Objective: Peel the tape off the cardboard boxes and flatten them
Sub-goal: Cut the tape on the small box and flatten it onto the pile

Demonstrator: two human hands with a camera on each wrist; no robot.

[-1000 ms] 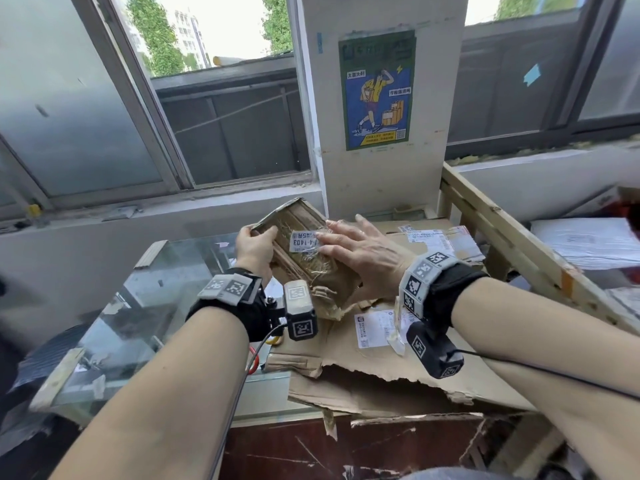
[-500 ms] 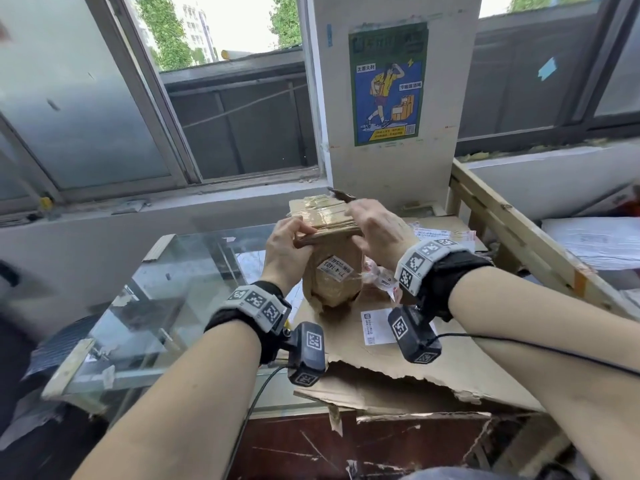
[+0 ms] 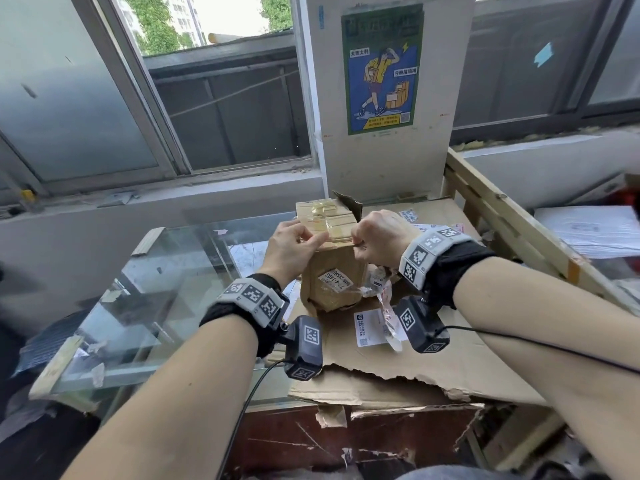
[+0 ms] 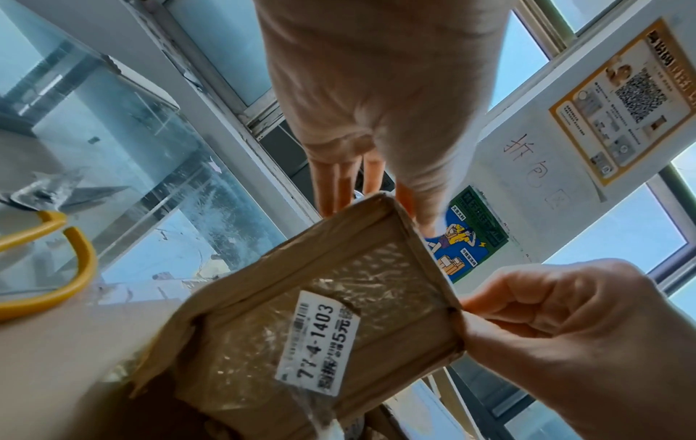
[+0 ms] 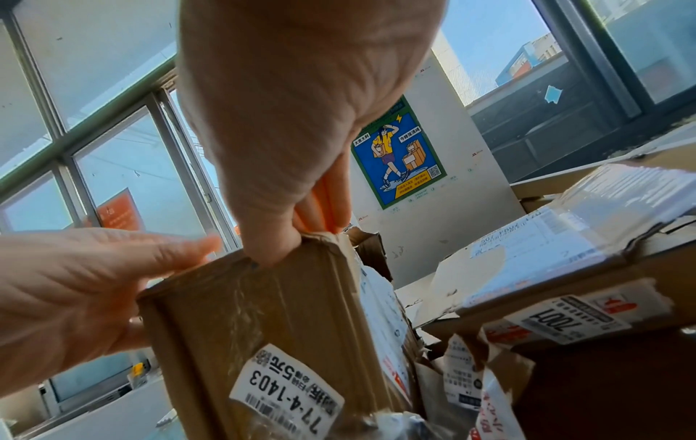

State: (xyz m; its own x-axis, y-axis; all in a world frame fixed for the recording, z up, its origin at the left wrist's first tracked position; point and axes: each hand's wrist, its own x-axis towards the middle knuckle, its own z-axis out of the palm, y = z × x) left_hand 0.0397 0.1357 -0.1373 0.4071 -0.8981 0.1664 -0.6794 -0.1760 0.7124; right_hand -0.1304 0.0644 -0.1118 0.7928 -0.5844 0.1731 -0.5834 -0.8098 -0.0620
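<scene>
The cardboard box [image 3: 332, 278] stands upright on a flattened cardboard sheet [image 3: 450, 358], its top banded with yellowed tape [image 3: 327, 216]. The left hand [image 3: 292, 245] pinches the box's top left edge, the right hand [image 3: 379, 237] its torn top right corner, fingers closed on card. Advised: left steadies the box while right draws the tape low along the top, sparing the card.

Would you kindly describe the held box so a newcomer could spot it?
Below the blue poster lies flattened cardboard. On it stands a small box, gripped at its top by the left hand and right hand. Unlike the flat sheets, it is upright, with a white 1403 label.
</scene>
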